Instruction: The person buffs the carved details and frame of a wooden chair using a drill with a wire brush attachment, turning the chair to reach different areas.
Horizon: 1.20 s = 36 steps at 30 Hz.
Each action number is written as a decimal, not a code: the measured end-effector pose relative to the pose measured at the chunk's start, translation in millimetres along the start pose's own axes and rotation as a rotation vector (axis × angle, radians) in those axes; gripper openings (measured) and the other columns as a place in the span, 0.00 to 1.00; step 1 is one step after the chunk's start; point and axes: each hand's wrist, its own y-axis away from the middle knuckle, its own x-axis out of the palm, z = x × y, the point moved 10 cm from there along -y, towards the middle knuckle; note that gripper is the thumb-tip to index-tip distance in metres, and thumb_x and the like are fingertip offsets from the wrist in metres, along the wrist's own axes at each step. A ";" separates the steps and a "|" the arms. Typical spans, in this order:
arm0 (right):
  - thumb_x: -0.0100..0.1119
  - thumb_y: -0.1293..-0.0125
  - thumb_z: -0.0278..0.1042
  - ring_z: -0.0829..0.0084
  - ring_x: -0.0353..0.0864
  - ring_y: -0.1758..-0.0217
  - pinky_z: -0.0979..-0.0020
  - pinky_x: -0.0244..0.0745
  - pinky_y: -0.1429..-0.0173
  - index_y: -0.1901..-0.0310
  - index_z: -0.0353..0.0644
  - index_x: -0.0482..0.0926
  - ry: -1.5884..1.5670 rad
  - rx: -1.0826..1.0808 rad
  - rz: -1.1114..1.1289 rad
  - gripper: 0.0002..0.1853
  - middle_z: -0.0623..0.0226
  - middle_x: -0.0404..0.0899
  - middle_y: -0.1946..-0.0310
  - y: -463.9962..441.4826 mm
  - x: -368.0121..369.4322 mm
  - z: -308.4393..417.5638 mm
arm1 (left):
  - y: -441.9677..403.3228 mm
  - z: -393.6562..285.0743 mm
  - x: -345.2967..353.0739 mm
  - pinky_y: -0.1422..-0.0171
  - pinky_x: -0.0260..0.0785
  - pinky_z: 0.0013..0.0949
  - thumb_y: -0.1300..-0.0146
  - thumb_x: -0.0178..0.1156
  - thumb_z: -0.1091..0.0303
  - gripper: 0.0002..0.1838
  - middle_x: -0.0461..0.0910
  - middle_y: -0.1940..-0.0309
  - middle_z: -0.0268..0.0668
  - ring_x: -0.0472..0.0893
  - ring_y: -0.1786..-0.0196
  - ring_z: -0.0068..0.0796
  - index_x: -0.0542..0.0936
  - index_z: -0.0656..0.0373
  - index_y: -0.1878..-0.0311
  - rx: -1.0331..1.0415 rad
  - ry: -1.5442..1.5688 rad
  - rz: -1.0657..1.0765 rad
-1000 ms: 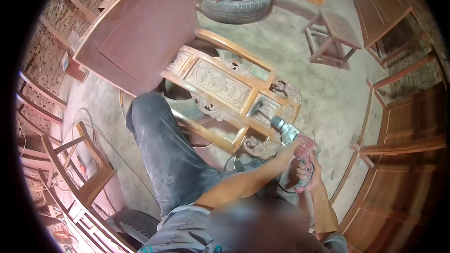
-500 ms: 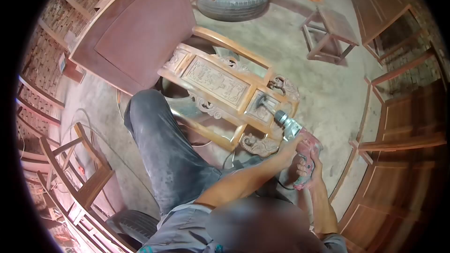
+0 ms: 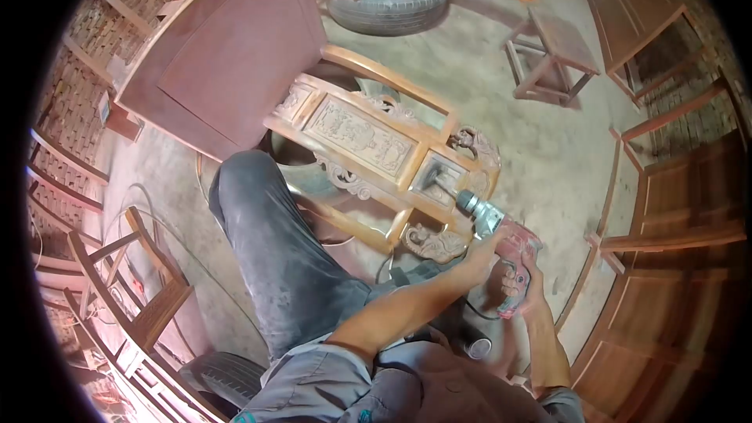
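Observation:
A red power drill (image 3: pixel 517 244) with a silver chuck end points up and left in front of me. My right hand (image 3: pixel 526 286) is closed round its rear handle. My left hand (image 3: pixel 481 257) is closed on the drill's body just behind the silver part. A spindle with a round sanding head (image 3: pixel 428 175) extends from the chuck and rests over the small square panel at the end of a carved wooden chair (image 3: pixel 364 135). The chair lies tilted on its back, with a carved main panel and scrolled side pieces.
Tyres (image 3: pixel 392 9) lie on the concrete floor. A wooden stool (image 3: pixel 552 59) stands at the upper right. Wooden furniture panels (image 3: pixel 674 266) line the right side. Chair frames (image 3: pixel 133 282) and a trailing cable (image 3: pixel 196 266) are at the left. A dark can (image 3: pixel 475 345) is near my body.
The sanding head has shifted slightly left and down on the small panel. My head has moved back, so the dark can now shows. Both hands keep their hold.

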 end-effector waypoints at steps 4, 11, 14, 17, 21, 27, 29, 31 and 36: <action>0.57 0.29 0.57 0.78 0.66 0.83 0.77 0.59 0.83 0.62 0.40 0.75 0.028 -0.024 0.020 0.23 0.68 0.74 0.78 6.2 1.9 4.9 | 1.3 0.3 4.6 0.50 0.77 0.36 0.32 0.66 0.61 0.14 0.84 0.59 0.35 0.83 0.55 0.30 0.82 0.59 0.50 -0.009 -0.007 0.020; 0.58 0.30 0.58 0.78 0.66 0.83 0.78 0.58 0.83 0.62 0.40 0.76 0.063 0.017 0.030 0.24 0.68 0.75 0.78 6.5 0.4 12.7 | -4.4 -2.5 17.2 0.47 0.76 0.35 0.31 0.65 0.62 0.15 0.84 0.56 0.37 0.83 0.53 0.30 0.80 0.60 0.46 0.029 0.067 0.096; 0.59 0.30 0.57 0.78 0.68 0.83 0.78 0.58 0.83 0.62 0.41 0.77 0.110 0.080 0.056 0.23 0.68 0.75 0.78 3.1 2.9 18.3 | -1.0 -3.8 13.0 0.43 0.75 0.35 0.32 0.65 0.63 0.18 0.83 0.51 0.38 0.82 0.48 0.31 0.78 0.60 0.43 0.035 0.071 0.076; 0.61 0.31 0.55 0.78 0.69 0.82 0.78 0.59 0.83 0.61 0.41 0.78 0.168 0.103 0.021 0.21 0.69 0.75 0.78 5.2 1.7 30.5 | 2.1 -20.2 14.8 0.40 0.74 0.36 0.32 0.66 0.63 0.19 0.82 0.49 0.38 0.82 0.46 0.32 0.78 0.60 0.42 0.291 -0.139 0.099; 0.61 0.31 0.54 0.79 0.69 0.83 0.79 0.59 0.84 0.61 0.41 0.78 0.281 0.092 0.001 0.20 0.69 0.75 0.79 4.7 8.5 55.3 | 11.3 -19.8 32.8 0.36 0.74 0.38 0.32 0.67 0.63 0.21 0.82 0.47 0.38 0.82 0.45 0.34 0.77 0.59 0.40 0.240 -0.024 0.151; 0.59 0.31 0.54 0.79 0.67 0.84 0.79 0.57 0.85 0.57 0.43 0.77 0.400 0.004 -0.067 0.20 0.68 0.75 0.79 18.3 13.5 83.3 | -22.7 1.0 39.6 0.37 0.74 0.35 0.33 0.67 0.60 0.21 0.82 0.48 0.39 0.82 0.45 0.32 0.78 0.59 0.41 0.226 0.083 0.174; 0.60 0.31 0.54 0.79 0.68 0.84 0.79 0.59 0.85 0.57 0.44 0.77 0.414 0.006 -0.075 0.20 0.68 0.75 0.78 15.4 15.1 83.4 | -34.8 -1.2 27.5 0.38 0.74 0.34 0.33 0.67 0.60 0.21 0.82 0.49 0.39 0.82 0.45 0.32 0.78 0.59 0.41 0.353 -0.061 0.205; 0.60 0.32 0.55 0.78 0.71 0.84 0.78 0.63 0.84 0.57 0.46 0.77 0.418 0.018 -0.070 0.19 0.68 0.76 0.78 6.8 19.5 80.1 | -37.7 -3.2 24.5 0.38 0.74 0.35 0.32 0.66 0.61 0.21 0.82 0.48 0.40 0.82 0.45 0.33 0.78 0.60 0.41 0.313 -0.028 0.216; 0.60 0.32 0.55 0.78 0.71 0.83 0.78 0.63 0.83 0.56 0.46 0.77 0.384 0.039 -0.068 0.19 0.68 0.76 0.78 5.7 12.8 77.1 | -5.1 -25.3 38.1 0.38 0.75 0.36 0.32 0.66 0.64 0.21 0.81 0.46 0.40 0.81 0.44 0.34 0.77 0.61 0.39 0.456 -0.216 0.160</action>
